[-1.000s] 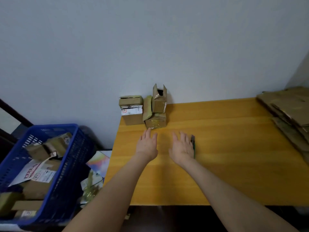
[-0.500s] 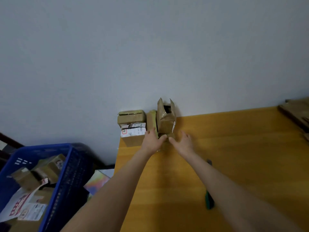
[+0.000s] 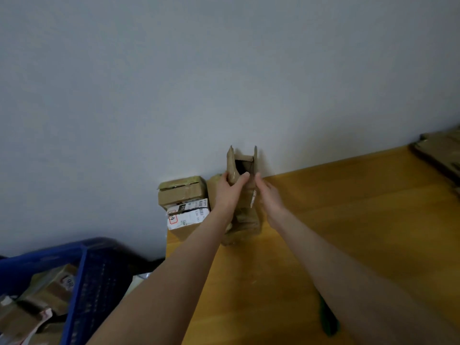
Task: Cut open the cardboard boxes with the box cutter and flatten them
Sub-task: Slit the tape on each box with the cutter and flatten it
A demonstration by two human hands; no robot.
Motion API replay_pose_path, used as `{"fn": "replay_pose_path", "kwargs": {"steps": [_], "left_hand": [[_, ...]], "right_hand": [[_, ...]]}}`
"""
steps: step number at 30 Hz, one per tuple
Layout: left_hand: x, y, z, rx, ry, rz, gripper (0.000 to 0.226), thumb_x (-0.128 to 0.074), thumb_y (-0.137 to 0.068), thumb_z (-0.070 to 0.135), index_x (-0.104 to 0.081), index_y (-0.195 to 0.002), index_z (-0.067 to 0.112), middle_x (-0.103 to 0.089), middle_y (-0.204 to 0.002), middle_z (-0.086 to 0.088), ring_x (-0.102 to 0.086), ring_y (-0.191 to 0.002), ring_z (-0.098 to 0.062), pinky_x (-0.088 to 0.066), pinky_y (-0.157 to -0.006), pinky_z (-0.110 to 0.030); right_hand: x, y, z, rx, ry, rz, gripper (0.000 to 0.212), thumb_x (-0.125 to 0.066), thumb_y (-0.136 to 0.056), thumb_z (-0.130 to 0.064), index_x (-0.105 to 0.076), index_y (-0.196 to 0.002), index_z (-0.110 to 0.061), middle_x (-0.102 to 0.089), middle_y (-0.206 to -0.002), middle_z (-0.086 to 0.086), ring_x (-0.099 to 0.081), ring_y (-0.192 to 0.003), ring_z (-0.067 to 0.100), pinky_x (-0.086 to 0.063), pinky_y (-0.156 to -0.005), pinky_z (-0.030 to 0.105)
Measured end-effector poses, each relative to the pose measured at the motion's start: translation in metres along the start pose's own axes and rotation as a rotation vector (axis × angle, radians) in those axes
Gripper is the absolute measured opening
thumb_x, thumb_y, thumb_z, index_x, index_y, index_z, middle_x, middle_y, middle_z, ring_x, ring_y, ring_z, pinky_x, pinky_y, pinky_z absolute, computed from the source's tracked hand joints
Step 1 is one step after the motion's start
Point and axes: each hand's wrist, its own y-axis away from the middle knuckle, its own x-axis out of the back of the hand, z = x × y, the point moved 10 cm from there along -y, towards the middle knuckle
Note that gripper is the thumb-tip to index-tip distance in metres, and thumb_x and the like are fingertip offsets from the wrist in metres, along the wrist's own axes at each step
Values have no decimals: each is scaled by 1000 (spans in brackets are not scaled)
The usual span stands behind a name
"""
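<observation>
Box cutter (image 3: 329, 322): green handle, lying on the surface beside the right forearm, which partly covers it. Neither hand holds it; probably parked so both hands are free.
Basket (image 3: 77, 295): blue plastic mesh, left of and below the surface, holding crumpled brown cartons with labels.
Surface (image 3: 348, 232): yellow wood, smooth with a faint sheen.
Left hand (image 3: 227, 192): fingers wrapped round the left wall of the open-topped box (image 3: 242, 181), thumb across its front. Clamped.
Right hand (image 3: 270, 197): fingers nearly straight, laid against the box's right wall; thumb not visible.
Judgement: a two-sided hold, likely to lift the box off the one under it and bring it in for cutting.
Open-topped box: tall, narrow, brown corrugated card; two flaps stand up, dark inside; white label on the right face. It sits on a squat, creased box (image 3: 246, 224) at the wall.
Taped boxes (image 3: 183, 194): two stacked just left, the lower with printed labels.
Flattened cardboard (image 3: 443, 155): pile at the far right edge, presumably finished work.
</observation>
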Motion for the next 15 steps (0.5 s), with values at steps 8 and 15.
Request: {"fn": "replay_pose_path", "kwargs": {"steps": [8, 15], "left_hand": [[18, 23, 19, -202, -102, -162, 105, -90, -57, 41, -36, -144, 19, -58, -130, 1, -57, -119, -14, -51, -100, -38], [54, 63, 11, -298, -136, 16, 116, -89, -59, 44, -20, -150, 21, -40, -142, -5, -46, -126, -21, -47, -102, -44]], "right_hand": [[0, 54, -18, 61, -375, 132, 59, -22, -98, -60, -65, -101, -20, -67, -94, -5, -62, -86, 13, -46, -66, 31], [-29, 108, -11, 205, -91, 236, 36, -37, -102, -42, -68, -109, -27, -67, -100, -2, -61, -92, 12, -51, -73, 25]]}}
